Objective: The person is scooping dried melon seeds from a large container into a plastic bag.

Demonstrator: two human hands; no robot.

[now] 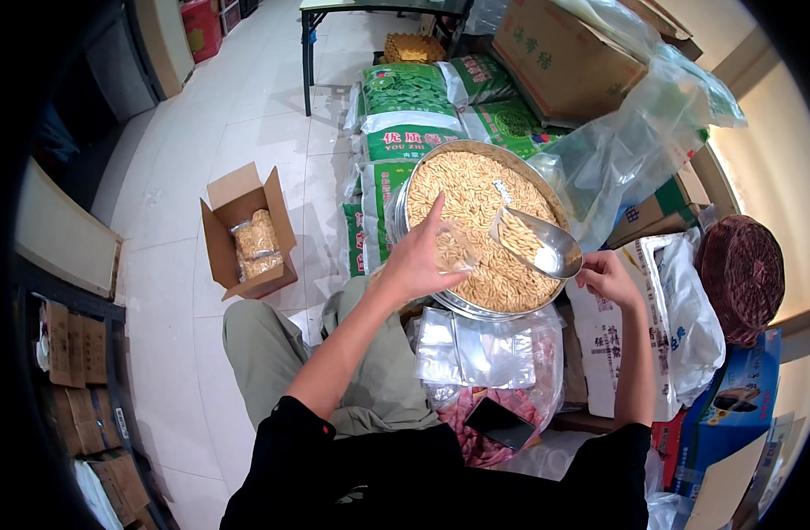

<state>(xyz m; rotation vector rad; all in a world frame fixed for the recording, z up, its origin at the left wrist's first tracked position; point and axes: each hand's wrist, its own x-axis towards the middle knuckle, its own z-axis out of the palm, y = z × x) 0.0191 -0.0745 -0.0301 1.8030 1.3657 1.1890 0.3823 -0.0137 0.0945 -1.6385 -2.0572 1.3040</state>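
A wide round metal pan (405, 199) is filled with pale, elongated, oat-like grains (471, 172). My left hand (415, 262) is over its near left side, thumb and fingers spread around a small clear plastic bag (454, 246). Grains show in or through the bag; which of the two I cannot tell. At the pan's right rim, my right hand (605, 275) grips the end of a metal scoop (557, 248). The scoop carries some grains and points left, its mouth at the grain surface. Several flat clear bags (477, 348) lie just below the pan.
An open cardboard box (279, 199) on the floor at left holds several filled clear packs (256, 242). Green printed sacks (408, 93) are stacked beyond the pan. A phone (501, 423) lies near my body. At right are a foam box (600, 331) and a dark wicker basket (742, 278).
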